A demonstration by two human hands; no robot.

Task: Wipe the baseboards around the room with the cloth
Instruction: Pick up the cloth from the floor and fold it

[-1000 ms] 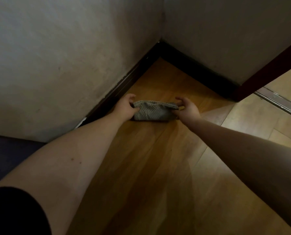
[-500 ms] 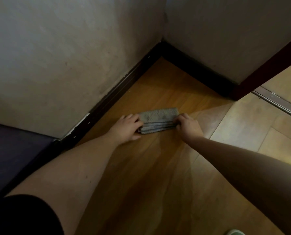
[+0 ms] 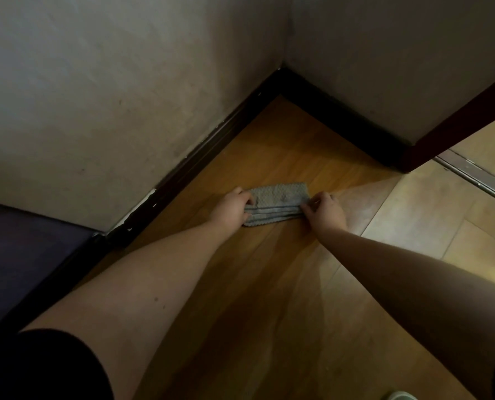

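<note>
The cloth [image 3: 278,204] lies flat on the wooden floor [image 3: 240,298], folded into a long narrow stack with layered edges showing along its near side. It is grey with a bumpy, woven-looking texture. The left hand [image 3: 232,207] pinches its end at 9 o'clock, fingers curled around the folds; the right hand [image 3: 325,210] pinches the opposite end at 3 o'clock, fingers likewise bent onto the fabric.

A dark baseboard [image 3: 200,166] runs from 8 o'clock up to the room corner at 12 o'clock, then a second stretch [image 3: 341,122] drops toward 2 o'clock, ending at a dark reddish door frame [image 3: 454,131]. The cloth sits near the left stretch but apart from it, with bare floor between. White chips show along the top edge of the left baseboard near 8 o'clock. The walls [image 3: 110,96] above are pale, matt and slightly mottled.

Open floor spreads from the cloth toward 6 o'clock, smooth and glossy, in warm orange-brown planks. At 3 o'clock a metal threshold strip [image 3: 477,179] crosses the doorway, with paler flooring beyond. A dark purple surface [image 3: 18,255] fills the 8 o'clock edge.
</note>
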